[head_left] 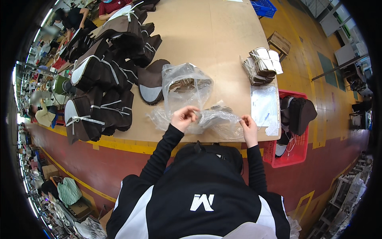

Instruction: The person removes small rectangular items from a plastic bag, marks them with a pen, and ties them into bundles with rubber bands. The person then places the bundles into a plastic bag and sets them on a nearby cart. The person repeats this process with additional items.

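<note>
At the table's near edge, a clear plastic bag (219, 118) stretches between my two hands. My left hand (185, 118) is closed at the bag's left end, fingers curled. My right hand (248, 128) pinches the bag's right edge between thumb and fingers. Something greyish shows through the film, too blurred to name. Just beyond my left hand stands another clear plastic bag (179, 74) with a stack of brown and tan flat pieces (183, 84) inside. Left of that bag lies a dark brown shoe-part piece (153, 79) with a light grey patch.
Tied bundles of dark brown pieces (101, 73) pile up on the table's left side. A tied stack of cream pieces (262, 63) and a paper sheet (264, 105) lie at the right. Beside the table sits a red crate (292, 157) with dark pieces. People work at the far left.
</note>
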A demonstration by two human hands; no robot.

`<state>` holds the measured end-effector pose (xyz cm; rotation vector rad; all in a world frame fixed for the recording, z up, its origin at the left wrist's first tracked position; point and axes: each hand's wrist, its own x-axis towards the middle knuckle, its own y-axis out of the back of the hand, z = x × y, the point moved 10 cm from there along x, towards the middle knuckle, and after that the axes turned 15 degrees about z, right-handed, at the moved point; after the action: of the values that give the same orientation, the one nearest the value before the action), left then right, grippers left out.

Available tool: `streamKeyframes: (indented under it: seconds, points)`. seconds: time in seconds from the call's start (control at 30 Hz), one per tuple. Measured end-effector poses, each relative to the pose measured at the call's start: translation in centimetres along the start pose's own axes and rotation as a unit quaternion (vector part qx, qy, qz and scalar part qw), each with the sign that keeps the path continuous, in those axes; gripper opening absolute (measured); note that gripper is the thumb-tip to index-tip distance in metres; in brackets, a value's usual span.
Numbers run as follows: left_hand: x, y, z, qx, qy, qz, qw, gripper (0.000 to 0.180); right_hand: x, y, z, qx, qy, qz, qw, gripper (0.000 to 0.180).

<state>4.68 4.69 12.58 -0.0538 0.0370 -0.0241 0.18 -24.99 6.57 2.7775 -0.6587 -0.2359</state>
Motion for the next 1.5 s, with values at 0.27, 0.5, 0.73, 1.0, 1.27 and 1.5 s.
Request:
streamKeyframes:
  seconds: [0.27, 0.5, 0.73, 1.0, 1.27, 1.5]
  points:
    - [-2.9, -5.1, -7.0, 0.141, 0.016, -0.011, 0.990, 0.030, -3.3, -0.2, -0.4, -0.120, 0.091, 0.012, 0.989, 0.024]
    - [-2.2, -8.8, -8.8, 0.153, 0.112, -0.109, 0.976, 0.022, 2.0, -2.0, -4.7, -0.119, 0.182, 0.060, 0.974, 0.025]
    - [-3.8, -7.1, -11.0, 0.130, 0.131, -0.102, 0.978, 0.023, 5.1, -5.2, -3.9, -0.273, 0.273, 0.035, 0.922, 0.016]
    - [-5.3, -7.6, -13.3, -0.001, 0.230, -0.009, 0.973, 0.044, -3.5, -7.8, -0.5, -0.032, 0.017, -0.177, 0.983, 0.017]
    - [-4.2, -8.3, -12.6, 0.103, 0.207, -0.049, 0.972, 0.024, -4.1, -4.7, 0.6, 0.008, -0.052, -0.158, 0.986, 0.014]
    - [-4.2, -5.2, -13.1, 0.043, 0.169, -0.003, 0.985, 0.018, -1.7, 6.3, -6.3, -0.095, 0.153, 0.182, 0.967, 0.007]
